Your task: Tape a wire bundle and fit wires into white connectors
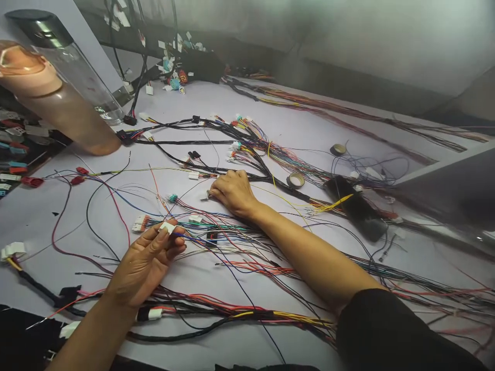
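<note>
My left hand [149, 260] pinches a small white plastic connector [167, 227] between thumb and fingers, with thin blue wires [193, 239] running from it to the right. Farther up the table, my right hand [233, 193] is closed with its fingers curled down beside the black taped harness [216, 167]. A tiny grey piece shows by its fingertips, too small to name. Just left of that hand is a white connector [193, 175]. Between my hands lie a teal connector [172, 198] and, nearer the left hand, a white-and-orange connector block [139, 223].
Loose wires and taped harness branches cover much of the white table [286, 345]. A brown bottle [73, 113] and a clear bottle [91, 77] stand at the left. To the right lie a black phone [356, 208] and a tape roll [296, 180]. Red connectors [79, 179] sit left.
</note>
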`<state>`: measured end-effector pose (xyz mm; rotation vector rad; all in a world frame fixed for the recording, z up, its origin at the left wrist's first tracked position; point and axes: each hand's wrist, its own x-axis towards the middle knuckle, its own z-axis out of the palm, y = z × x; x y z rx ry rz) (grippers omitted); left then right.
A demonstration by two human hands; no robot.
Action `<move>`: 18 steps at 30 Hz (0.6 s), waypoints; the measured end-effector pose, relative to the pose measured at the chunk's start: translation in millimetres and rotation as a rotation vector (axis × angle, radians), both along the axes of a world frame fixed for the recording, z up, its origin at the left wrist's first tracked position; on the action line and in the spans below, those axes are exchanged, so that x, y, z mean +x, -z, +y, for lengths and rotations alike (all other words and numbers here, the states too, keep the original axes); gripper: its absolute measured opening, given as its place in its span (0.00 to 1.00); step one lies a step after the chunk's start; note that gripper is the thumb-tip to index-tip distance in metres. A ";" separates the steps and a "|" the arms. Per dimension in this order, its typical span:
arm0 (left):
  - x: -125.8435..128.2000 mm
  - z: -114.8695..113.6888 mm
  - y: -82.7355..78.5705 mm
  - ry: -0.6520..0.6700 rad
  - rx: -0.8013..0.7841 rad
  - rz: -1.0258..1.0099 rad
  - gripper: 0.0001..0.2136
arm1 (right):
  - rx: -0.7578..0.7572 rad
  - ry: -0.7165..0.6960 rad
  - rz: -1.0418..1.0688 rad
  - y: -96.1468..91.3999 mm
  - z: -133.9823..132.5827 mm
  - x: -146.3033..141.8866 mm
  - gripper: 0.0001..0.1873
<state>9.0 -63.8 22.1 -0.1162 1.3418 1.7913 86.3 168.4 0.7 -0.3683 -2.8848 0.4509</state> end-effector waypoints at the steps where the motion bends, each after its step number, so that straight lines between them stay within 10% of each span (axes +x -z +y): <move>1: 0.0 -0.2 -0.2 0.002 -0.005 0.008 0.22 | 0.006 0.007 -0.006 0.0 -0.2 -0.7 0.15; 18: 4.1 -0.2 -7.3 -0.016 0.021 -0.013 0.22 | 0.055 0.086 -0.007 5.0 -6.2 -2.5 0.16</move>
